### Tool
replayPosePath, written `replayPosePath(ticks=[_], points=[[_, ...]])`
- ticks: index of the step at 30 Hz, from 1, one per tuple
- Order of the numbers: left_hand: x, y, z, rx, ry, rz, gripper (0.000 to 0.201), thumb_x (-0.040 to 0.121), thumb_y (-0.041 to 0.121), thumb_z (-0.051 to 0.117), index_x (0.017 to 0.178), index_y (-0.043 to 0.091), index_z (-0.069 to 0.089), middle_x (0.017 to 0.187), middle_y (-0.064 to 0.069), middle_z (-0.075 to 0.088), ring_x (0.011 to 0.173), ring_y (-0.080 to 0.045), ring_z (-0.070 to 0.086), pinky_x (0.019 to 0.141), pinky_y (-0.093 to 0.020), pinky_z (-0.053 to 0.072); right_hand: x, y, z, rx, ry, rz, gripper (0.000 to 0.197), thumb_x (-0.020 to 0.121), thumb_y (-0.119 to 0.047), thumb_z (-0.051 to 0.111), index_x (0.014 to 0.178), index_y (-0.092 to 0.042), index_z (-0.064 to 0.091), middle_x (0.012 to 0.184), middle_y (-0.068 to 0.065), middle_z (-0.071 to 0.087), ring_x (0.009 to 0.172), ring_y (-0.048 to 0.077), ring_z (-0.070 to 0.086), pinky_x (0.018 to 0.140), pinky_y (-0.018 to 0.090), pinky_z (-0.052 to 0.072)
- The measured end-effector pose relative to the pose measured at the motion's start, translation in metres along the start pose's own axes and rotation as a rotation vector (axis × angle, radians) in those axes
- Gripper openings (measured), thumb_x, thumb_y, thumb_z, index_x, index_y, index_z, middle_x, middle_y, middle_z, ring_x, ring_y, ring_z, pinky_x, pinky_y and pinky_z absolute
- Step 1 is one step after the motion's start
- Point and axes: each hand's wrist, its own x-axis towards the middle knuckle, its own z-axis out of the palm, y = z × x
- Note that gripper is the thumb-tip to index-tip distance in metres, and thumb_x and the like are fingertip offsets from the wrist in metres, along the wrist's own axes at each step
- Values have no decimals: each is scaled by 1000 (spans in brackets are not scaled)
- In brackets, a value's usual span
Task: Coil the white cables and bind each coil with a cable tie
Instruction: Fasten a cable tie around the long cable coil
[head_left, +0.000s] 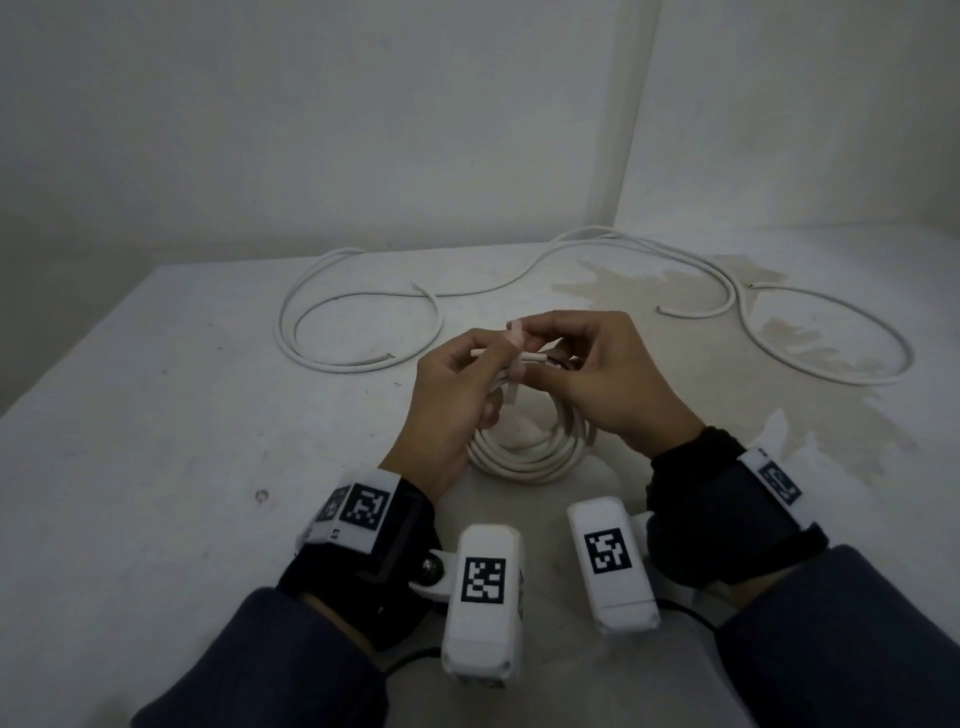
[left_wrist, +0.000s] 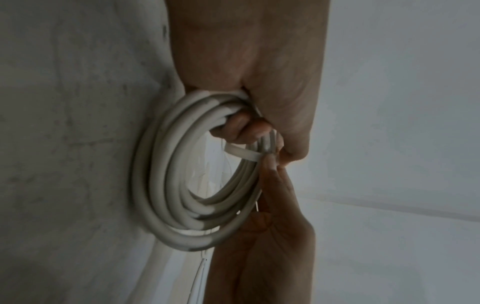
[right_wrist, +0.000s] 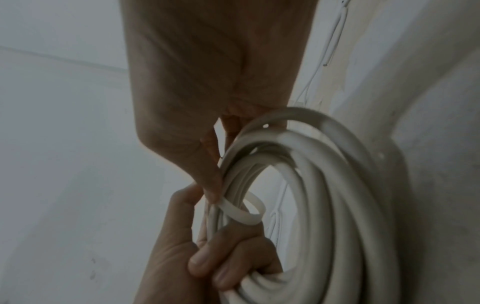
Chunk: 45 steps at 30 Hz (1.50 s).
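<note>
Evidently springy and light, the coil (head_left: 524, 441) needs the left hand (head_left: 452, 395) clamping its bunched turns while the right hand (head_left: 608, 374) pinches the flat, pliable cable tie (right_wrist: 241, 211).

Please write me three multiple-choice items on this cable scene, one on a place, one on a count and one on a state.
1. Where is the coiled cable?
A. Held between both hands above the table
B. Lying flat at the table's far left
C. Hanging on the wall

2. How many hands touch the coil or its tie?
A. None
B. One
C. Two

3. What state is the cable tie in?
A. Lying unused on the table
B. Looped round the strands, with slack
C. Cut in two

Answers:
1. A: in the head view the left hand and right hand hold it up over the table.
2. C: the left wrist view shows left fingers curled round the strands and the right hand at the tie.
3. B: the right wrist view shows an open loop standing off the bundle.
</note>
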Motion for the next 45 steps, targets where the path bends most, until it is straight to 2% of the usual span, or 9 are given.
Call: replayPosePath(ticks=[4,8,11,18,23,34,38,42,45], points=[[1,-2,0,-15,26,-31,17,92,21,59,84,9,69,50,5,52,38,-6,34,39,-17,26,2,1,-1,46,-10,24,26,76,0,77,100,-9,71,81,1,69,67,-4,62,68,12,48],[0,0,1,-25,8,-25,18,92,16,57,80,8,67,48,4,53,35,-3,39,38,-16,28,3,-1,0,222,80,60,12,85,-6,69,91,4,73,86,15,74,80,20,70,76,27,55],[-1,2,3,16,-36,3,16,90,15,59,80,6,67,47,3,47,36,-7,33,38,-17,26,3,-4,-3,268,136,80,7,84,-2,68,80,2,72,70,6,70,66,9,65,63,17,49],[-2,7,6,86,-122,53,13,89,12,62,81,3,68,52,-3,45,38,-12,26,39,-18,21,8,-11,-14,184,347,-13,19,83,-3,69,67,-13,69,64,-8,68,59,6,63,59,13,46],[-4,5,11,146,-161,91,13,89,12,62,79,4,67,56,-5,47,36,-12,28,39,-18,22,9,-13,-26,203,459,-68,21,82,-3,71,66,-17,69,68,-4,67,59,9,64,59,16,49],[-4,-5,3,4,-119,-4,15,91,15,58,81,5,64,46,3,40,34,-8,27,40,-17,19,9,-7,-31,143,196,229,14,88,-26,67,80,-16,71,76,-8,71,65,10,67,62,22,45],[-4,-5,4,-67,-145,-4,21,90,25,60,76,10,63,52,0,48,35,-8,31,37,-15,27,2,-5,-15,108,-58,355,31,90,-28,64,88,1,74,85,21,72,72,22,63,68,32,47],[-4,-6,4,-19,-110,24,25,90,28,61,76,7,59,55,-3,43,38,-10,31,38,-17,27,1,-11,-11,132,43,277,17,88,-14,66,93,0,75,89,13,74,72,8,67,61,16,48],[-5,-6,3,-22,-100,33,22,90,21,62,74,6,59,55,-1,48,38,-9,34,38,-16,28,-2,-15,-9,130,81,255,11,85,-12,69,87,-4,77,87,10,75,81,11,70,71,20,54]])
